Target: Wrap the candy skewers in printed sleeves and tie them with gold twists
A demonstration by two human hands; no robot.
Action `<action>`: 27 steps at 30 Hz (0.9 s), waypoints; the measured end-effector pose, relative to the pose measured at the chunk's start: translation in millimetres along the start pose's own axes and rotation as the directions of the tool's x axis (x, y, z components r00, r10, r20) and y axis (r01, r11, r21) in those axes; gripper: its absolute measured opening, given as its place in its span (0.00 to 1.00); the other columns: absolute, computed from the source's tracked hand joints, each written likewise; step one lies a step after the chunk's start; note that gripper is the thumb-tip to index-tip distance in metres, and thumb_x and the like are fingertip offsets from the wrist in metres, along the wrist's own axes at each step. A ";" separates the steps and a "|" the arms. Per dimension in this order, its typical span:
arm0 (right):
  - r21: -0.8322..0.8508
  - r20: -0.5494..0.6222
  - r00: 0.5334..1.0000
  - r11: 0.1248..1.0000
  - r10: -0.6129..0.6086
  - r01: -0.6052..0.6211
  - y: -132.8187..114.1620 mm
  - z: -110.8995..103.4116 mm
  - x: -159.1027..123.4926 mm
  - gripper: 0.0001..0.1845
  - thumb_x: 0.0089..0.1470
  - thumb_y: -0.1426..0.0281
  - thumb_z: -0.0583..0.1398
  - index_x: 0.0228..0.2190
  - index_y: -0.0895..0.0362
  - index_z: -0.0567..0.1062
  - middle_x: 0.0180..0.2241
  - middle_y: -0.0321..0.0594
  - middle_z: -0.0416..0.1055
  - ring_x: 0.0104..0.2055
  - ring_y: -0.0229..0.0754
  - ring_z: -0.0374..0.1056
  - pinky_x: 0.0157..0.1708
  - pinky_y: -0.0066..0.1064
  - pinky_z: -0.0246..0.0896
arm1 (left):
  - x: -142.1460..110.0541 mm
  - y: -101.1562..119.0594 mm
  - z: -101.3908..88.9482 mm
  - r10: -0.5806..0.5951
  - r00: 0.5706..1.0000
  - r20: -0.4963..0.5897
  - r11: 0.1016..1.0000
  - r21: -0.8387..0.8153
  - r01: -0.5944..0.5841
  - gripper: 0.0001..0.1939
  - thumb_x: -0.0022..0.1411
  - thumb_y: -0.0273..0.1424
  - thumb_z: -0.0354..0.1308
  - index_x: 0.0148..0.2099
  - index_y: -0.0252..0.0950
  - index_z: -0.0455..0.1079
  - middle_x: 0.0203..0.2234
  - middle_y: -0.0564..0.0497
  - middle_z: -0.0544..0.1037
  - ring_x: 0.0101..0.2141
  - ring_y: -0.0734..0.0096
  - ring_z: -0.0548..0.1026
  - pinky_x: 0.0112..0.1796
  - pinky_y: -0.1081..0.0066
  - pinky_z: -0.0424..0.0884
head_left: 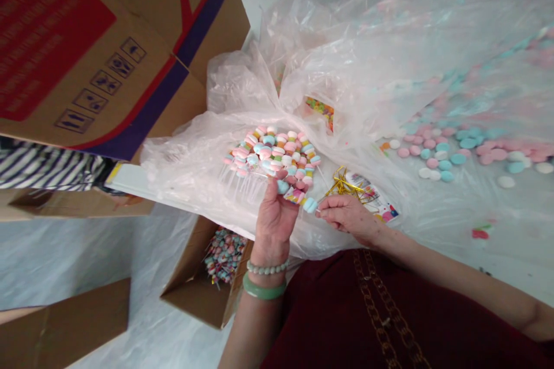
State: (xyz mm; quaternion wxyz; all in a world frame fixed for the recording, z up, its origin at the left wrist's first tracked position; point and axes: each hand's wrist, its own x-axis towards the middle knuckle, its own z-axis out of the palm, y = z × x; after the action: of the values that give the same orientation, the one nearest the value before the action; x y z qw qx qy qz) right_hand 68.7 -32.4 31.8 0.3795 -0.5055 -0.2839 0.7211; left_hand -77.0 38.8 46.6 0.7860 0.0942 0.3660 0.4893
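My left hand (276,222), palm up and wearing a bead bracelet and a green bangle, is closed at the front edge of a pile of marshmallow skewers (270,153). Between my hands lies one skewer of blue, yellow and pink sweets (309,204), with a small printed wrapper or label beside it. My left fingers hold its far part, partly hidden. The fingers of my right hand (344,216) pinch the near end, where a thin stick seems to be. Just beyond the right hand, gold twist ties (344,184) rest on a printed bag (381,204).
Clear plastic sheeting (194,170) covers the table. Loose pink, blue and white marshmallows (444,155) are spread at right. A large printed carton (130,40) stands at upper left. Below the table edge, an open cardboard box (194,294) contains many skewers. Colourful gummies (320,109) show through a plastic opening.
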 end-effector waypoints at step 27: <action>-0.496 -0.112 0.939 0.837 -0.326 0.232 8.5 -6.4 4.6 0.05 0.47 0.71 0.58 0.23 0.57 0.73 0.22 0.32 0.67 0.27 0.35 0.61 0.28 0.26 0.51 | 6.3 -2.8 0.2 0.002 0.999 -0.042 1.000 -0.006 -0.002 0.12 0.63 0.40 0.55 0.36 0.35 0.71 0.29 0.51 0.75 0.33 0.70 0.74 0.42 0.63 0.71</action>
State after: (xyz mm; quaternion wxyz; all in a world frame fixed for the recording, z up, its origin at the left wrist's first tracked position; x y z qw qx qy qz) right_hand 71.7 -33.1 20.6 0.3709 -0.6031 -0.4848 0.5136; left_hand -73.3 42.7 42.3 0.7778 0.0820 0.3811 0.4930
